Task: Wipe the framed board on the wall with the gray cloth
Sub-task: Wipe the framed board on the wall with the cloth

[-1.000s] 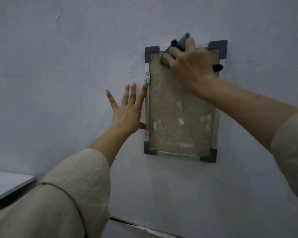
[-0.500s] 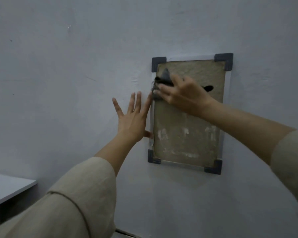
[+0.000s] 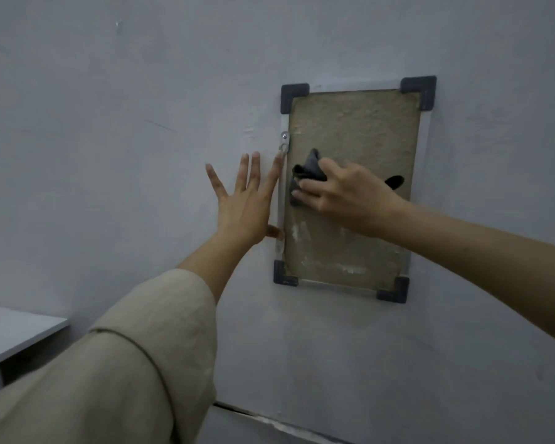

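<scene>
One framed board (image 3: 350, 129), four dark corner caps, one gray cloth (image 3: 308, 173), two hands

Bare indoor room: plain painted wall (image 3: 141, 91), white tabletop (image 3: 10, 331).

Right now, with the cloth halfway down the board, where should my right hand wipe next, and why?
Probably carry the right hand and gray cloth down to the board's lower part: pale smears show there below the cloth. The left hand rests spread on the wall at the frame's edge.

Loose beige sleeves (image 3: 116, 363), forearms bare, both hands bare.
</scene>
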A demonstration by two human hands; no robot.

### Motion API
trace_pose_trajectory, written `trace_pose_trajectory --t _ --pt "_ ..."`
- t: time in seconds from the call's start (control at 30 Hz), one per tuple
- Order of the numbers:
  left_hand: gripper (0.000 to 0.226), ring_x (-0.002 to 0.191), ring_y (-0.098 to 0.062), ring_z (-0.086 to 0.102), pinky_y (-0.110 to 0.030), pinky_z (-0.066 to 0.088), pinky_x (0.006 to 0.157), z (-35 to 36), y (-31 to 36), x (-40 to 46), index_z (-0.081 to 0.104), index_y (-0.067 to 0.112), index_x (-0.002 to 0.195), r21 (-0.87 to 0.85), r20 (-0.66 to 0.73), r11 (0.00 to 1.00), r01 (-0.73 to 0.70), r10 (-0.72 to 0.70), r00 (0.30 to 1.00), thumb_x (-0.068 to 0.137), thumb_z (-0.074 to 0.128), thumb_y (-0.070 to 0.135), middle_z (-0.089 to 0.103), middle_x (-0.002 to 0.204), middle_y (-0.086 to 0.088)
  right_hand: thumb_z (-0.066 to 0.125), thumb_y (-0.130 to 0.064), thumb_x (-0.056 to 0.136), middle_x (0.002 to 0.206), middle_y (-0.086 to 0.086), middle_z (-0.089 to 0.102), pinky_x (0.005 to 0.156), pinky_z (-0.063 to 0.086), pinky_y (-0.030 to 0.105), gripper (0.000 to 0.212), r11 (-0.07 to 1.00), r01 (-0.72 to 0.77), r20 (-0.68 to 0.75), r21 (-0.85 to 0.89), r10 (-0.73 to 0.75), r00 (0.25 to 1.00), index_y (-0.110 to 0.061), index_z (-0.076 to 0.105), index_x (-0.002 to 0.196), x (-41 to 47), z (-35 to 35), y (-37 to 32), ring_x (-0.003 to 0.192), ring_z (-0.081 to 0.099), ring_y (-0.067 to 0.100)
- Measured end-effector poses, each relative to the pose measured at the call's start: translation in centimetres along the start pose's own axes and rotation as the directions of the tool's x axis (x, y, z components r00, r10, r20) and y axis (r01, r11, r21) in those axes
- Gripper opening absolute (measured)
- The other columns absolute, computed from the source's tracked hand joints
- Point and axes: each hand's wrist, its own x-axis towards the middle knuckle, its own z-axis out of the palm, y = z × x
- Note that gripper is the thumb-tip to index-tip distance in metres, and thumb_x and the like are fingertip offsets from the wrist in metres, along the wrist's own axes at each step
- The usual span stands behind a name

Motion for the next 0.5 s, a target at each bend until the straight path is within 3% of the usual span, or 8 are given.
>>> trace_pose_trajectory --t 0.1,0.2,0.27,0.37,0.5 --pt "0.131 0.143 -0.028 -0.02 -0.073 -0.017 0.095 0.0 0.0 0.1 -0.039 0.03 0.134 -0.003 -0.013 1.0 0.005 -0.005 1.0 0.065 0.066 0.065 -0.018 0.156 -0.012 0.026 -0.01 0.096 0.13 0.001 0.048 0.066 0.047 0.028 0.046 0.997 0.071 0.029 -0.035 -0.07 0.997 -0.023 0.037 0.139 0.1 -0.5 1.5 0.102 0.047 0.026" --pt "0.13 0.142 -0.028 -0.021 -0.073 -0.018 0.094 0.1 -0.1 0.1 -0.039 0.03 0.134 -0.004 -0.016 1.0 0.005 -0.005 1.0 0.065 0.066 0.065 -0.02 0.155 -0.012 0.027 -0.011 0.098 0.137 0.001 0.045 0.071 0.05 0.03 0.043 0.995 0.015 0.002 -0.099 -0.015 1.0 -0.024 0.038 0.137 1.8 -1.2 4.0 0.109 0.048 0.028" --pt "0.13 0.142 -0.028 -0.023 -0.072 -0.02 0.094 0.2 -0.2 0.1 -0.04 0.03 0.133 -0.006 -0.012 1.0 -0.001 0.001 1.0 0.066 0.065 0.066 -0.022 0.155 -0.012 0.03 -0.011 0.1 0.14 0.003 0.044 0.074 0.047 0.035 0.039 0.988 -0.144 -0.048 -0.061 0.141 0.989 -0.02 0.04 0.137 3.5 -1.8 6.2 0.114 0.045 0.034" --pt "0.13 0.141 -0.027 -0.024 -0.071 -0.021 0.093 0.1 -0.3 0.1 -0.04 0.031 0.133 -0.008 -0.003 1.0 0.001 -0.001 1.0 0.064 0.065 0.067 -0.023 0.154 -0.011 0.029 -0.01 0.102 0.136 0.007 0.048 0.066 0.035 0.036 0.036 0.904 -0.421 -0.121 0.081 0.428 0.896 -0.012 0.046 0.133 5.9 -2.2 8.3 0.116 0.041 0.039" --pt "0.132 0.142 -0.026 -0.022 -0.072 -0.02 0.094 0.2 -0.2 0.1 -0.041 0.032 0.131 -0.014 -0.003 1.0 0.001 -0.001 1.0 0.063 0.066 0.067 -0.021 0.155 -0.011 0.034 -0.011 0.1 0.134 0.008 0.048 0.069 0.038 0.037 0.034 0.823 -0.525 -0.084 0.216 0.552 0.83 -0.011 0.047 0.132 8.0 -2.3 7.3 0.118 0.039 0.038"
